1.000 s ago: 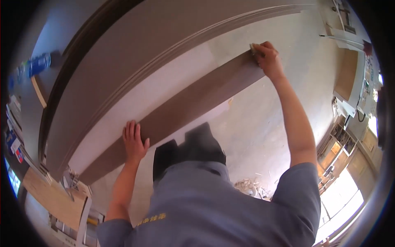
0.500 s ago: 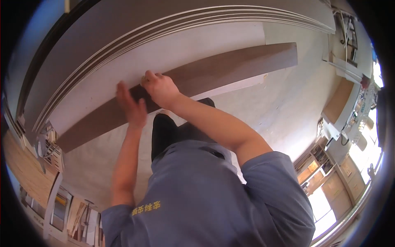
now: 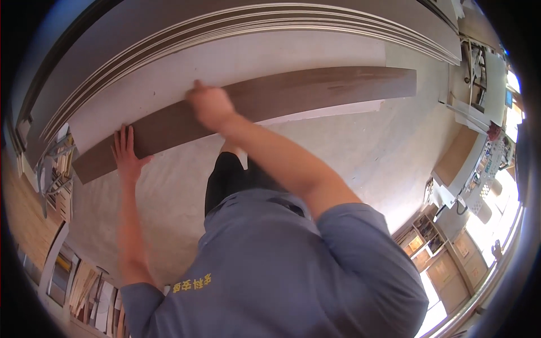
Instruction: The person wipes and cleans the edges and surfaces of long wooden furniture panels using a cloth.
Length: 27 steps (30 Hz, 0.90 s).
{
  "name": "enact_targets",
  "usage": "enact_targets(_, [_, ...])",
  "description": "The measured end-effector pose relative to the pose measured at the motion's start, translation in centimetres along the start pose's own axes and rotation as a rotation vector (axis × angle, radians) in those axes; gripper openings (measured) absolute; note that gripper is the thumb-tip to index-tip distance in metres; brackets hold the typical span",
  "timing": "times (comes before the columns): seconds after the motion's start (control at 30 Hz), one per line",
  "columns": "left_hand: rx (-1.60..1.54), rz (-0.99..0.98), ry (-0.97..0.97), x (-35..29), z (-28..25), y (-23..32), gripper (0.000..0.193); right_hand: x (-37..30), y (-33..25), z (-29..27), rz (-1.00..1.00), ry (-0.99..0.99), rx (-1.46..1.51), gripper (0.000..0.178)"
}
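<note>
A long dark brown board (image 3: 321, 87) lies crosswise in front of me, bowed by the lens. Near its left end my left hand (image 3: 129, 160) rests flat on it, fingers spread toward the far edge. My right hand (image 3: 213, 108) is closed over the board left of its middle, its fingers curled and blurred by motion. Whatever it may hold is too smeared to make out. Beneath the board lies a pale sheet (image 3: 169, 84), showing beyond its far edge and as a strip along its near edge.
Several large brown panels (image 3: 236, 19) with light edges stand stacked beyond the sheet. Grey floor (image 3: 349, 152) stretches around my legs. Wood strips (image 3: 84, 293) lean at lower left. A brown panel (image 3: 459, 147) and shelves with clutter line the right side.
My left hand has slid leftward along the board and now lies flat with spread fingers. My right hand stays closed in about the same place. The view has shifted slightly.
</note>
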<state>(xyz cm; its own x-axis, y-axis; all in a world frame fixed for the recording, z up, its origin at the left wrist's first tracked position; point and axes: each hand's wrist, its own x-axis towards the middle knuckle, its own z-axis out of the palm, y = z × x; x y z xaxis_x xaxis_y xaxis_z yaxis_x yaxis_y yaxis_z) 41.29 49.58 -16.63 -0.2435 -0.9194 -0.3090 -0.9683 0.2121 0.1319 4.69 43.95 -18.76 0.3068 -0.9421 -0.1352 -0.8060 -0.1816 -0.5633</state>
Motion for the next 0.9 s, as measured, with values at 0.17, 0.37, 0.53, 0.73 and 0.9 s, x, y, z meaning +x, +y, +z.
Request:
enact_targets(0.17, [0.033, -0.022, -0.084, 0.2, -1.7, -0.6, 0.130, -4.8, 8.6, -7.1, 0.145, 0.007, 0.049, 0.023])
enact_targets(0.37, [0.022, 0.046, -0.031, 3.4, -2.4, 0.8, 0.132, -13.6, 29.3, -20.4, 0.528, 0.205, -0.175, 0.026])
enact_targets(0.53, [0.000, 0.028, -0.033, 3.7, -2.3, 1.7, 0.129, -7.7, 19.0, -13.8, 0.472, 0.123, -0.013, 0.023])
enact_targets(0.73, [-0.296, 0.115, 0.074, 1.6, 0.6, -7.1, 0.117, -1.3, 4.9, -6.9, 0.394, 0.065, 0.006, 0.018])
enact_targets(0.9, [-0.067, -0.521, 0.433, -6.4, 6.3, -34.3, 0.097, 5.0, -7.0, 0.7, 0.289, 0.032, 0.009, 0.019])
